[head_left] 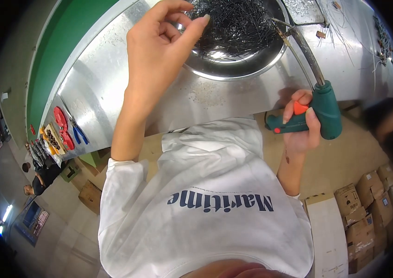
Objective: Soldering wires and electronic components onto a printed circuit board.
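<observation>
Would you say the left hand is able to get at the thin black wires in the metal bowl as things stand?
Probably yes: the left hand is at the rim of the metal bowl, its fingers at the black wires, with nothing between.

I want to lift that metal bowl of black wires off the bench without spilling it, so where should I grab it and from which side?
Probably by the rolled rim of the metal bowl, on its near edge. The left hand already hovers over that side, pinching at the black wires. On the right, the green soldering gun in the right hand points its tip at the rim, so avoid that side.
</observation>
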The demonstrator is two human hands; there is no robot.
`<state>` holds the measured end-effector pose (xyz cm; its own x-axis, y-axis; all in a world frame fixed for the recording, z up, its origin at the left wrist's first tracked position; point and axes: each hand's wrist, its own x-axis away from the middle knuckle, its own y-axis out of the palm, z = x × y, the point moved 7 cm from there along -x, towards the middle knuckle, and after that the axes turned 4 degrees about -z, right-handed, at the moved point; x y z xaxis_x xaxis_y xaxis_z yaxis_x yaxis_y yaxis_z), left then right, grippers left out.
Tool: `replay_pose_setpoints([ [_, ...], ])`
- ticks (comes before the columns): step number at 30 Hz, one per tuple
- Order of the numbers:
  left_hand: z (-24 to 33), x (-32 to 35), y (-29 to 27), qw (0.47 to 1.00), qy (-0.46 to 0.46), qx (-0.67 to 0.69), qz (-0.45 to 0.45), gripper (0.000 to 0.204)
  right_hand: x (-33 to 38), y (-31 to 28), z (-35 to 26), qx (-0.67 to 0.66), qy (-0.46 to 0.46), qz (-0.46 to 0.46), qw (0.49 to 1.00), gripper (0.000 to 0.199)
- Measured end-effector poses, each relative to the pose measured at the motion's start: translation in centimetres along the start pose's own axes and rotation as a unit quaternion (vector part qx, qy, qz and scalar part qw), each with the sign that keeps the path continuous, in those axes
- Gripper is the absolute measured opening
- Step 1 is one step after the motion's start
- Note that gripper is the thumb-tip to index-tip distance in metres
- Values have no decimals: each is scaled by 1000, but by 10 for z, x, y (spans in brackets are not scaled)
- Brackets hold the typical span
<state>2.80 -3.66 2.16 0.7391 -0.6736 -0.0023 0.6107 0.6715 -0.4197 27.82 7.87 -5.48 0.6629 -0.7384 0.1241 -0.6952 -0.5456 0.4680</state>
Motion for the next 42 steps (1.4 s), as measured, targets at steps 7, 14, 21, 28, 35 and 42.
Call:
replay_pose_setpoints([
  [7, 6, 20, 17, 951, 103, -242, -163, 15, 1, -2, 1, -2, 4, 6, 1000, 30],
  [14, 4, 18, 35, 913, 146, -338, -178, 11, 0, -1, 1, -1, 3, 2, 1000, 30],
  [21, 14, 16, 27, 950, 133, -237, -155, 14, 0, -2, 2, -1, 4, -6, 1000, 29],
  [28, 30, 13, 54, 910, 283, -284, -108, 24, 1, -3, 2, -23, 5, 19, 1000, 29],
  [35, 38, 9, 86, 814, 381, -424, -110, 17, 1, -6, 5, -36, 15, 32, 999, 30],
  [42, 23, 0, 86, 846, 309, -410, -146, 23, 1, -6, 6, -44, 17, 24, 999, 29],
])
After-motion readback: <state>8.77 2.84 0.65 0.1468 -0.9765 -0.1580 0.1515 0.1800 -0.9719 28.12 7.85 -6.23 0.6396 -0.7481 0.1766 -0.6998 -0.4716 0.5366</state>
